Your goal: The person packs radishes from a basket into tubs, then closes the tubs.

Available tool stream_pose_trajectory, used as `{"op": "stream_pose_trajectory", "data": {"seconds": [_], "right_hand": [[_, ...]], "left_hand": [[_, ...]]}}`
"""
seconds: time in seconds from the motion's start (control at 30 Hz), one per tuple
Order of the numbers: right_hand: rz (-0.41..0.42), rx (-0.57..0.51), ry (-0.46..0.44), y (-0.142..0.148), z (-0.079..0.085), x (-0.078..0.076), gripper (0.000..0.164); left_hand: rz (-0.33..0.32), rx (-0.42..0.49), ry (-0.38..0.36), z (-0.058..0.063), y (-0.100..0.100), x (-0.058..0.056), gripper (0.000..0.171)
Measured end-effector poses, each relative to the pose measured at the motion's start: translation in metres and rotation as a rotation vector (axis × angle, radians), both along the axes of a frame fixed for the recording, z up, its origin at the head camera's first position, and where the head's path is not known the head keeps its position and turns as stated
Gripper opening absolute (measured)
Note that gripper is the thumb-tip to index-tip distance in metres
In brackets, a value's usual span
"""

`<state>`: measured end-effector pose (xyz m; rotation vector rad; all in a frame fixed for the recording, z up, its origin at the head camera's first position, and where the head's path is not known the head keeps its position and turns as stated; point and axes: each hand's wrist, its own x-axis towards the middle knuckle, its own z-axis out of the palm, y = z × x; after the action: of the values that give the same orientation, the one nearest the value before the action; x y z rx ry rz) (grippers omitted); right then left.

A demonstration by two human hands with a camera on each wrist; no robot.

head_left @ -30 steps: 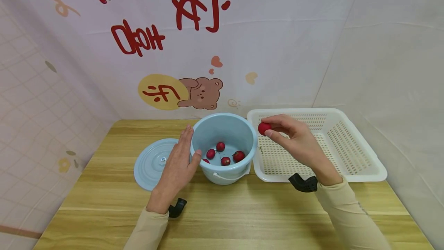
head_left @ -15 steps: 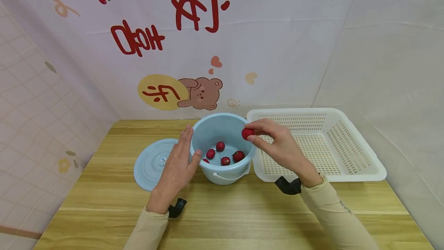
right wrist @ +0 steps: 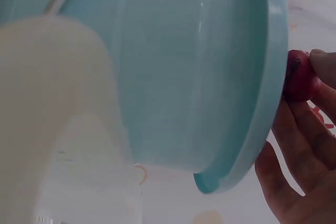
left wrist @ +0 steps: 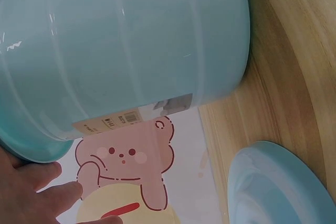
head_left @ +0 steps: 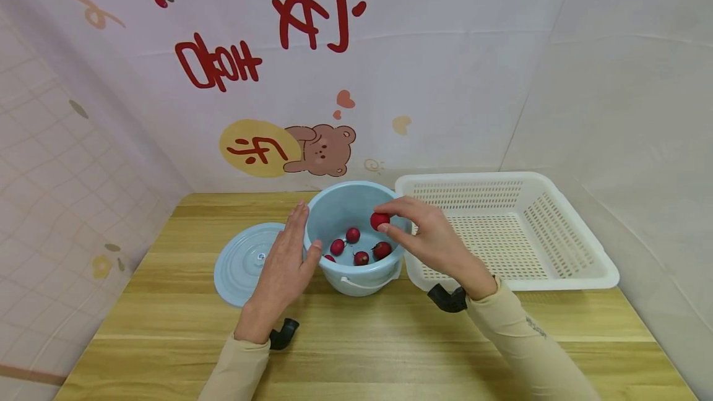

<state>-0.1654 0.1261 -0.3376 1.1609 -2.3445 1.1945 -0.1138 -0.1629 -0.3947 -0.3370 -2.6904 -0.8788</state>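
Note:
A light blue bucket (head_left: 356, 278) stands on the table with several small red radishes (head_left: 361, 258) lying on its bottom. Between thumb and fingertips my right hand (head_left: 431, 234) pinches another round red radish (head_left: 380, 221), held over the bucket's opening. The right wrist view has this radish (right wrist: 302, 77) just beyond the bucket's rim (right wrist: 273, 72). My left hand (head_left: 286, 265) rests with fairly straight fingers against the left side of the bucket's rim. In the left wrist view the fingers (left wrist: 58, 198) show beside the rim.
A blue lid (head_left: 239, 265) lies left of the bucket, partly behind my left hand. To the right sits a white perforated basket (head_left: 585, 246), close beside the bucket. A printed cloth (head_left: 445, 79) hangs behind the wooden table (head_left: 356, 351).
My right hand has carried the pinched radish leftward and slightly down, from above the white basket to over the bucket. The left hand has stayed at the rim.

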Motion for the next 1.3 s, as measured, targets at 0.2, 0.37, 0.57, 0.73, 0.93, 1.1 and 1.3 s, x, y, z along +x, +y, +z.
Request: {"op": "stream_pose_trajectory", "data": {"seconds": [0.2, 0.37, 0.57, 0.73, 0.93, 1.1, 1.3], "right_hand": [[0.004, 0.045, 0.031, -0.007, -0.004, 0.000, 0.032], [-0.025, 0.096, 0.072, -0.011, -0.006, -0.001, 0.031], [-0.050, 0.154, 0.115, -0.016, -0.009, -0.001, 0.030], [-0.069, 0.178, 0.119, -0.019, -0.011, -0.001, 0.029], [-0.091, 0.238, 0.114, -0.021, -0.011, -0.002, 0.030], [-0.113, 0.272, 0.082, -0.020, -0.012, -0.001, 0.032], [-0.130, 0.202, 0.027, -0.015, -0.015, 0.007, 0.031]], "left_hand": [[0.000, -0.001, -0.001, -0.001, -0.001, 0.000, 0.071], [0.001, 0.001, -0.006, -0.001, -0.001, 0.000, 0.071], [0.005, -0.001, -0.007, -0.001, -0.001, 0.000, 0.071], [0.002, -0.002, -0.004, -0.001, -0.001, -0.001, 0.071], [-0.002, 0.002, -0.001, -0.001, -0.002, -0.001, 0.071], [-0.003, 0.007, 0.003, -0.001, -0.001, -0.001, 0.072], [-0.004, 0.025, -0.009, 0.001, -0.001, 0.000, 0.074]]}}
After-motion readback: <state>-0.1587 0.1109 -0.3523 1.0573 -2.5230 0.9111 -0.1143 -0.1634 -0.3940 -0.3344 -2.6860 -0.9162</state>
